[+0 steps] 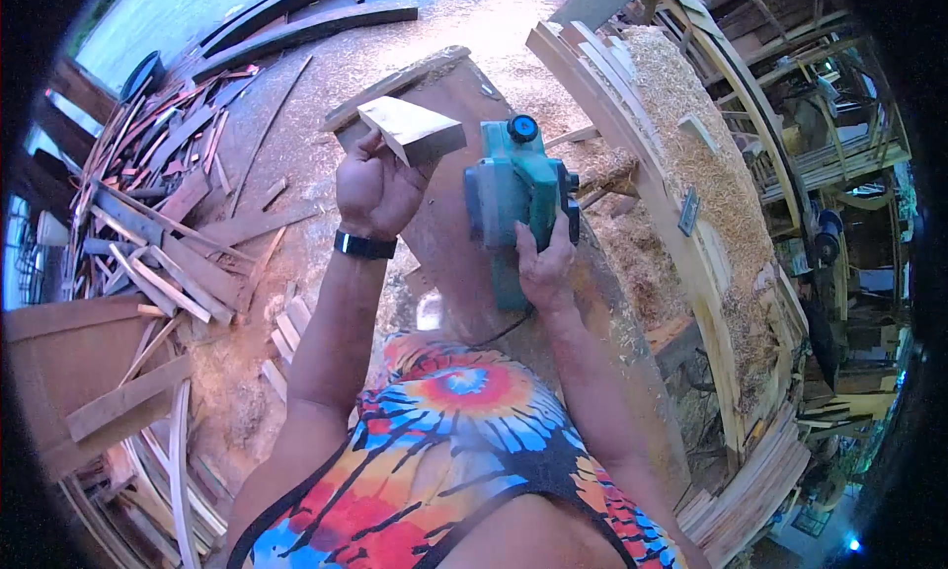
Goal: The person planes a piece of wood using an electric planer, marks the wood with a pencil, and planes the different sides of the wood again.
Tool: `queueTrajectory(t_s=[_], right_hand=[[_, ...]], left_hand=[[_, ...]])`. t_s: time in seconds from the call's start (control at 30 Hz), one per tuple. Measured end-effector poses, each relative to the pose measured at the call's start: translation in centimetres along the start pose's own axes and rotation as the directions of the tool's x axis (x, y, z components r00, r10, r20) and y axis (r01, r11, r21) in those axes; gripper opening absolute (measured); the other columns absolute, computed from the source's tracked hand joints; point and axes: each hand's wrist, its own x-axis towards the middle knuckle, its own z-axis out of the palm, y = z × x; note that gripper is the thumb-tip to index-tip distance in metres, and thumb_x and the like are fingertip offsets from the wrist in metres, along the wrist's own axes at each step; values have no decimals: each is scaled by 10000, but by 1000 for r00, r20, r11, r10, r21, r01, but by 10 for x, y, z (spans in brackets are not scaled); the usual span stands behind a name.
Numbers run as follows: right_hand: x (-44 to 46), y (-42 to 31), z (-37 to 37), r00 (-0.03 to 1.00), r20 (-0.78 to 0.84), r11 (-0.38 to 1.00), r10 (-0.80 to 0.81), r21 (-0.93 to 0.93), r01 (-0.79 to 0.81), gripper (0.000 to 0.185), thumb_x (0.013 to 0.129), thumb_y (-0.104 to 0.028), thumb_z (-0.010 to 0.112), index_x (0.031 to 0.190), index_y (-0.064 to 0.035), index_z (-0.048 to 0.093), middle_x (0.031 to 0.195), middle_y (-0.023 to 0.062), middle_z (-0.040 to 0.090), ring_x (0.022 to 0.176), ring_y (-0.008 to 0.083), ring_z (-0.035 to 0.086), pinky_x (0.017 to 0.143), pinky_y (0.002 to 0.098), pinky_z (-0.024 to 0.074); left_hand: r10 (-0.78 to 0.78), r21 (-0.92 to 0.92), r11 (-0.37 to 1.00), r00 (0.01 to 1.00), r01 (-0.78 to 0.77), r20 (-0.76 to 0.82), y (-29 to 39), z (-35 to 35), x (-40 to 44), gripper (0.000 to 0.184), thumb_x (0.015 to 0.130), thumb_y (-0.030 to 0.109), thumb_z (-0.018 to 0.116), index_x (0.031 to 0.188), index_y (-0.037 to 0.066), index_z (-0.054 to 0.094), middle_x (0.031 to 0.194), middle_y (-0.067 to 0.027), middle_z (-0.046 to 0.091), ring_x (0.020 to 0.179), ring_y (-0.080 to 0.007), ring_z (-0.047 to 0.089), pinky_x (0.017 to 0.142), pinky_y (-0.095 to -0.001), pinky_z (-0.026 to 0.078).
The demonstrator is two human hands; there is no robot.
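Note:
My left hand (380,192), with a dark band on the wrist, is closed on a short angled wood block (410,125). The block is held up, its pale face upward and a darker side toward the right. To the right is a green electric hand planer (509,189) with a blue-topped knob at its far end. My right hand (546,263) is closed around the planer's rear handle; part of the grip is hidden by the fingers. Under both lies a wide worn wooden bench board (444,238), and a cord runs from the planer toward my body.
A long curved timber (681,238) stretches along the right side, with wood shavings (657,85) heaped around it. Scrap wood (158,154) is piled on the left, with loose strips (163,273) nearer me. Dark beams (306,36) lie at the far left.

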Motion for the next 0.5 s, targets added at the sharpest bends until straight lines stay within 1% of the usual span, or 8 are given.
queueTrajectory(t_s=[0.03,0.13,0.23,0.33,0.43,0.5], right_hand=[[0,0,1,1000,-6,1000,-20,5,20,591,941,-294,643,1373,49,431,1098,310,654,1049,468,647,879,485,519],[0,-3,1,1000,-13,1000,-13,2,13,593,938,-296,648,1368,53,437,1098,308,657,1042,464,652,881,489,519],[0,-2,-1,1000,13,1000,26,10,-26,600,934,-304,655,1364,58,442,1103,312,656,1040,458,655,880,491,520],[1,6,3,1000,-1,1000,17,-13,-17,611,933,-312,659,1362,65,442,1098,314,656,1031,459,659,867,488,526],[1,-2,-1,1000,19,1000,10,-15,-10,620,933,-319,660,1360,73,439,1101,318,652,1036,463,655,867,490,525],[1,6,3,1000,13,999,15,38,-15,627,933,-322,660,1360,77,436,1099,321,650,1037,472,651,868,490,525]], left_hand=[[10,5,1000,1000,-10,17,1,-1,0,500,1030,222,304,1393,-101,420,1426,-339,449,1330,-448,459,1140,-535,389],[-1,-41,999,999,3,53,3,0,2,497,1023,215,309,1381,-110,425,1414,-336,460,1322,-449,465,1144,-532,389],[11,-19,1000,999,-10,47,4,7,2,494,1018,211,318,1373,-116,429,1407,-334,466,1311,-457,472,1148,-528,390],[79,121,991,990,-64,-119,2,20,2,451,1032,242,319,1324,-62,480,1307,-244,585,1220,-382,573,1069,-504,473],[66,137,989,993,-52,-101,3,19,-1,453,1031,241,319,1327,-63,479,1306,-251,583,1224,-386,569,1065,-507,476],[71,125,991,991,-57,-111,2,21,-1,467,1033,262,326,1332,-67,470,1301,-254,583,1212,-386,576,1055,-507,483]])
